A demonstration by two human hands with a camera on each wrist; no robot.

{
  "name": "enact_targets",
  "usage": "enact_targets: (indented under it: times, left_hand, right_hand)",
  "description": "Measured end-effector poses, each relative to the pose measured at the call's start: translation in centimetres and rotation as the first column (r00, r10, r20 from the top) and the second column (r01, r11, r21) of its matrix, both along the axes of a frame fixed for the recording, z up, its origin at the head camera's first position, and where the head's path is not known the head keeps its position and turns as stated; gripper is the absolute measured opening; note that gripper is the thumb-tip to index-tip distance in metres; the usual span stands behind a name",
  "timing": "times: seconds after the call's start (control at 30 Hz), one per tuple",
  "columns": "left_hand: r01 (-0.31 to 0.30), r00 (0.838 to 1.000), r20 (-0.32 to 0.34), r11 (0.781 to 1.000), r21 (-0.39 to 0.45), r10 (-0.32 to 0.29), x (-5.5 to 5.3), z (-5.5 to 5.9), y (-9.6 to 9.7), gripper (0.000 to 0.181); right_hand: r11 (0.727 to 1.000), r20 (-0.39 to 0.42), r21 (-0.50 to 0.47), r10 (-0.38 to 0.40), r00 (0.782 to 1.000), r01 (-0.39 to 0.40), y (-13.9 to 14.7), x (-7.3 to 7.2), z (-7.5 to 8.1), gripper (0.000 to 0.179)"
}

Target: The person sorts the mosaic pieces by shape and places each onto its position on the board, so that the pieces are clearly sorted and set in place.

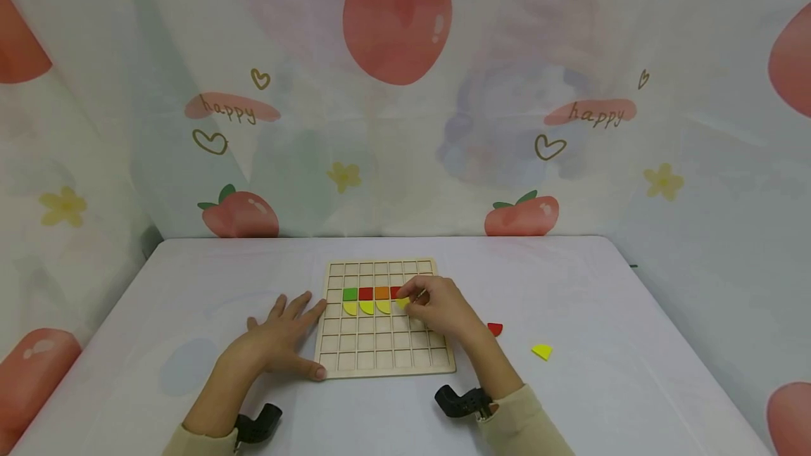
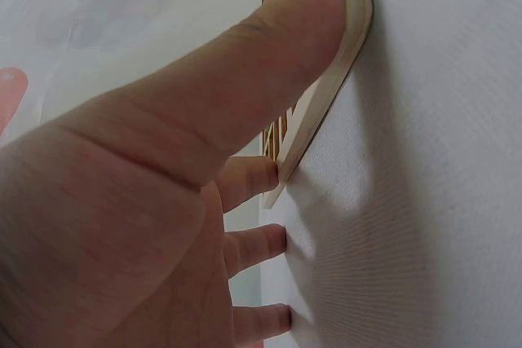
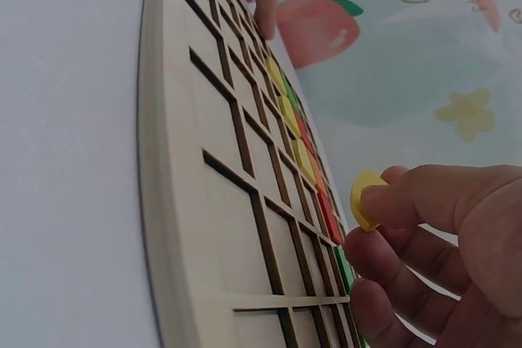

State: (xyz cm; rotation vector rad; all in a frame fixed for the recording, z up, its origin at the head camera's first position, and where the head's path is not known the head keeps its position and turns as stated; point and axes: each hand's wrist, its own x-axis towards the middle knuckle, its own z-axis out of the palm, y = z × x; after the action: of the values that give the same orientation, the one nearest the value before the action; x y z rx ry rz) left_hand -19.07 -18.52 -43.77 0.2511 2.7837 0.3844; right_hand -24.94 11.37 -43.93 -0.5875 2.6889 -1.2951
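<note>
A pale wooden grid board (image 1: 384,360) lies flat on the table. One row of its cells holds coloured squares, among them a green square (image 1: 350,294) and an orange square (image 1: 381,293). Just below sit 3 yellow quarter-circle tiles, one of them the yellow tile (image 1: 366,307). My left hand (image 1: 279,340) spreads its fingers along the board's left side, thumb at the near left corner. My right hand (image 1: 440,307) pinches another yellow quarter-circle tile (image 3: 369,200) between thumb and fingers, over the board. In the right wrist view that tile is raised off the grid.
To the right of the board lie a loose red rounded tile (image 1: 495,329), partly behind the right forearm, and a loose yellow tile (image 1: 541,351). A white cloth covers the table (image 1: 633,385). A printed curtain (image 1: 405,146) hangs along the table's far edge.
</note>
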Motion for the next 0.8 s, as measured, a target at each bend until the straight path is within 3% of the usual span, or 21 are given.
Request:
enact_targets:
  times: [0.8]
  left_hand:
    - [0.000, 1.000, 0.005, 1.000, 0.001, 0.000, 0.0, 0.1, 0.1, 0.121]
  right_hand:
    - [0.992, -0.035, 0.097, -0.073, 0.997, 0.076, -0.5, 0.2, -1.2, 0.013]
